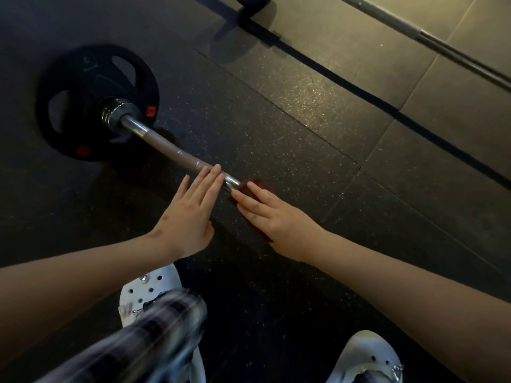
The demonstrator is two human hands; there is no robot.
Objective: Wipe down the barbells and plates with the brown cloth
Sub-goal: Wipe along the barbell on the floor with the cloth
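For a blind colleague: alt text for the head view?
A right hand presses a brown cloth onto a barbell on the gym floor, while the left hand rests on the bar beside it. A black plate sits on its far end; a second barbell lies beyond.

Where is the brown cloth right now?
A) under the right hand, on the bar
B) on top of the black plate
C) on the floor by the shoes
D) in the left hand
A: the brown cloth peeks out from under the right hand, which lies on the barbell.
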